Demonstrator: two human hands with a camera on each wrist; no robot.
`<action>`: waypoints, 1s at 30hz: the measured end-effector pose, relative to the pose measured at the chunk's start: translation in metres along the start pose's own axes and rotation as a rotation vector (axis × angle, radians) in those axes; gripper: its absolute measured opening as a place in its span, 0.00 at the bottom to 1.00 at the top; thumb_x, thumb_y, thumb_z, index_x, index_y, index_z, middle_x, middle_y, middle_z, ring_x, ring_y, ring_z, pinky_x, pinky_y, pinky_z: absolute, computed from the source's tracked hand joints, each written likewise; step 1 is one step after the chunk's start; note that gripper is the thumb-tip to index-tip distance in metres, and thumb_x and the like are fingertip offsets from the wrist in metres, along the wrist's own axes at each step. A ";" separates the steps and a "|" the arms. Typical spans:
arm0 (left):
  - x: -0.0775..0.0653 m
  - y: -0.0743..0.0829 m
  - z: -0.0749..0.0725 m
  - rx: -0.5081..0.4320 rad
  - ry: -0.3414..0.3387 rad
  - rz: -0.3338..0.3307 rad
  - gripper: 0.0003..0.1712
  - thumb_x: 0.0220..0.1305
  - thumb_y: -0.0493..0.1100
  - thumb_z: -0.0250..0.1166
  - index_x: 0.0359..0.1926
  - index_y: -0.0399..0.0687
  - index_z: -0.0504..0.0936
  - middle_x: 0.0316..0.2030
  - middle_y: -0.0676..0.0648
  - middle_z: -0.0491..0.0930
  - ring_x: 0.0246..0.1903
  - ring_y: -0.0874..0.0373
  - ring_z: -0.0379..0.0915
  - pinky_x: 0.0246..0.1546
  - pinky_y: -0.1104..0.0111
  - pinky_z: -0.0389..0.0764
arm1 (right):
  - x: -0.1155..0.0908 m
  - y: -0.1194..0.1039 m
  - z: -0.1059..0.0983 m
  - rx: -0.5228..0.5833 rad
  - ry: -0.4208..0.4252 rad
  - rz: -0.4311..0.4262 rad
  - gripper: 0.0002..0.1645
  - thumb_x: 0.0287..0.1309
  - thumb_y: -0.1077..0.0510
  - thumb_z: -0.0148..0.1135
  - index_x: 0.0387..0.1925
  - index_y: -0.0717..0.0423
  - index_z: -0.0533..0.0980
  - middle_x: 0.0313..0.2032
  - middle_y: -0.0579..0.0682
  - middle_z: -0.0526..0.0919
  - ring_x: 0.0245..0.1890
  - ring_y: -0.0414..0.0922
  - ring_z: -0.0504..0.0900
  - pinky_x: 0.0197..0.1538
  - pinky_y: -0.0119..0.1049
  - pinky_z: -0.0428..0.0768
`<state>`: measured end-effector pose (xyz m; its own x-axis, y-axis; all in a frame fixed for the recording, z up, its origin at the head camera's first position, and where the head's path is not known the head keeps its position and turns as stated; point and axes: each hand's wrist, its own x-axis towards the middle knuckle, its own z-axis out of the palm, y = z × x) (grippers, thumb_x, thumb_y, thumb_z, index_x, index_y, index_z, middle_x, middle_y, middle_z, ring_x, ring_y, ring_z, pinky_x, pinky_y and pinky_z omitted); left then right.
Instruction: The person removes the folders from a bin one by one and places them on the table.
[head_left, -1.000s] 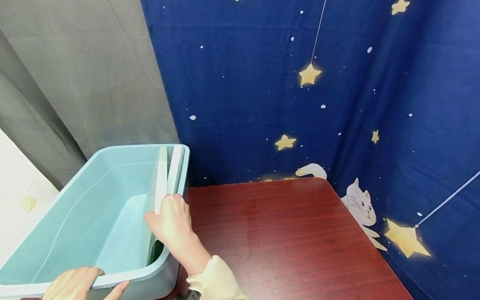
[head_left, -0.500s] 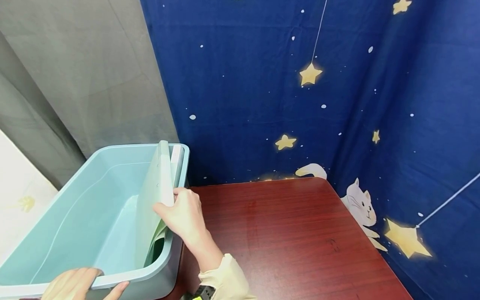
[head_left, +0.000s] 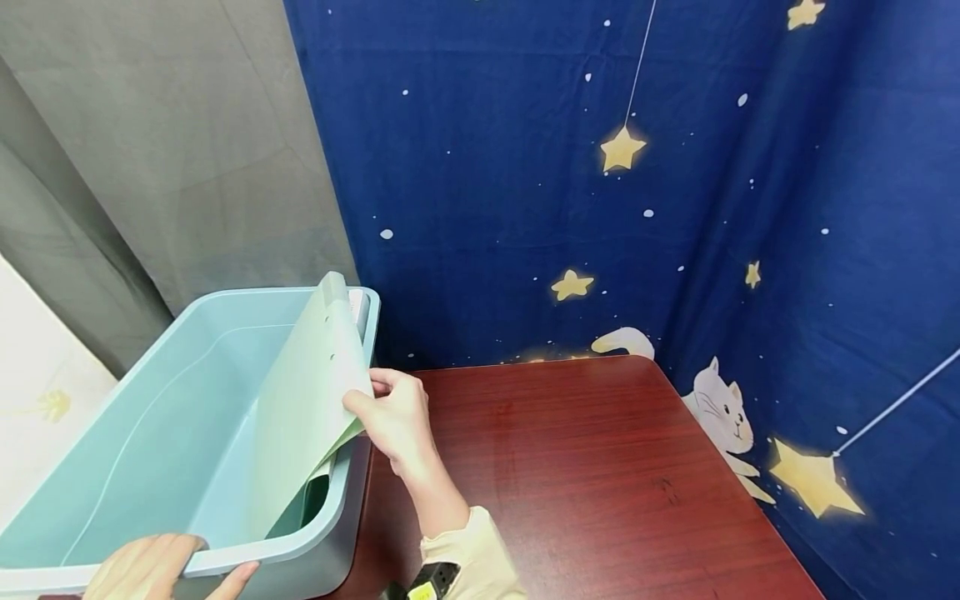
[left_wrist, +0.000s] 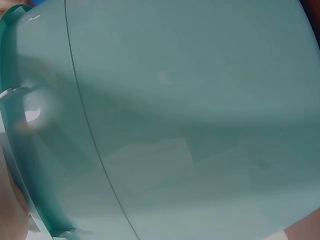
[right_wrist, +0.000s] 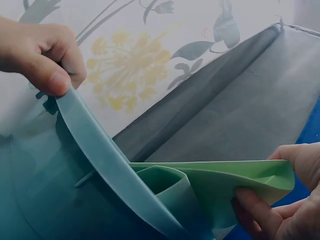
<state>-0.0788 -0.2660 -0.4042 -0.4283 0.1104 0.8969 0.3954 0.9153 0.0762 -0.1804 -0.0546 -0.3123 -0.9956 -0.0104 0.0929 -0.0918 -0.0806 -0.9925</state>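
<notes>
A pale green file folder (head_left: 300, 400) stands tilted in a light blue plastic tub (head_left: 247, 556), its far corner above the rim. My right hand (head_left: 393, 417) pinches the folder's upper near edge, thumb on one face and fingers behind. In the right wrist view the folder (right_wrist: 215, 192) bows open between that hand (right_wrist: 295, 200) and the tub. Behind it, another folder (head_left: 358, 307) stands against the tub's right wall, mostly hidden. My left hand (head_left: 146, 567) grips the tub's near rim. The left wrist view is filled by the tub's outer wall (left_wrist: 175, 100).
The tub sits at the left on a reddish-brown wooden table (head_left: 562, 467). A blue curtain (head_left: 487, 167) with stars hangs behind the table, and a grey curtain (head_left: 187, 142) behind the tub. A white patterned cloth (head_left: 45, 392) lies to the tub's left.
My right hand has moved right and slightly up, pulling the folder higher and tilting it over the tub's right rim. My left hand stays on the near rim.
</notes>
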 end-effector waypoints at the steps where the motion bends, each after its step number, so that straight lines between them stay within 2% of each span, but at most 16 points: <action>1: 0.000 0.000 0.000 -0.002 0.001 -0.001 0.36 0.45 0.75 0.55 0.12 0.46 0.68 0.10 0.56 0.63 0.09 0.58 0.54 0.14 0.70 0.54 | 0.001 0.001 -0.001 0.042 0.001 0.013 0.15 0.39 0.68 0.60 0.36 0.62 0.80 0.24 0.48 0.81 0.22 0.38 0.79 0.26 0.33 0.78; 8: 0.004 0.003 -0.002 -0.013 0.023 0.005 0.36 0.46 0.74 0.55 0.11 0.46 0.67 0.10 0.58 0.61 0.10 0.61 0.52 0.13 0.71 0.53 | 0.005 0.007 -0.012 0.226 -0.008 0.030 0.18 0.41 0.69 0.58 0.40 0.68 0.77 0.28 0.51 0.79 0.21 0.39 0.78 0.27 0.36 0.79; 18: 0.017 0.016 -0.008 -0.025 0.008 0.011 0.34 0.48 0.73 0.53 0.11 0.49 0.64 0.10 0.61 0.56 0.13 0.70 0.47 0.12 0.73 0.49 | 0.002 0.005 -0.035 0.341 -0.027 0.034 0.21 0.46 0.69 0.57 0.47 0.70 0.74 0.31 0.54 0.81 0.23 0.38 0.79 0.32 0.36 0.80; 22: 0.015 0.015 -0.008 -0.025 -0.003 0.001 0.34 0.48 0.73 0.53 0.11 0.49 0.65 0.10 0.61 0.57 0.12 0.68 0.49 0.13 0.73 0.50 | 0.000 0.004 -0.045 0.370 -0.032 0.029 0.22 0.47 0.69 0.55 0.49 0.70 0.72 0.31 0.53 0.81 0.24 0.37 0.80 0.31 0.34 0.79; 30: 0.010 0.011 -0.006 -0.016 -0.013 -0.016 0.33 0.47 0.74 0.54 0.12 0.50 0.67 0.11 0.62 0.60 0.10 0.62 0.53 0.14 0.72 0.52 | -0.001 0.002 -0.062 0.437 -0.046 0.003 0.23 0.48 0.70 0.52 0.49 0.74 0.70 0.25 0.47 0.80 0.23 0.36 0.79 0.27 0.32 0.78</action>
<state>-0.0740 -0.2572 -0.3918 -0.4455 0.1011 0.8896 0.4015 0.9107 0.0976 -0.1805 0.0068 -0.3193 -0.9931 -0.0549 0.1038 -0.0633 -0.4944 -0.8669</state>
